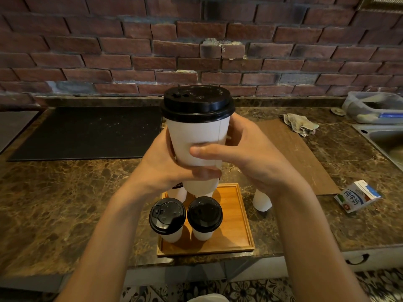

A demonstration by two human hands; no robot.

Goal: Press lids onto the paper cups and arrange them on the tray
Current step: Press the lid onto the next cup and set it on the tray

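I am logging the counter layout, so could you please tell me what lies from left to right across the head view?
From the left: black mat → tray → lone cup beside the tray → milk carton.

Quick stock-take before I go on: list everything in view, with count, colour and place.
Tray: 1, wooden, near edge of counter.
Held cup: 1, white, black-lidded, raised above tray.
Lidded cups: 2, white, black lids, tray front left.
Part-hidden cups: count unclear, white, tray back.
Loose cup: 1, white, counter right of tray.
Mat: 1, black, far left.
Board: 1, brown, right.
Rag: 1, greyish, beyond board.
Milk carton: 1, white-blue, right.
Sink: 1, steel, far right.
Tub: 1, clear, far right.
Left hand, right hand: fingers grip held cup.
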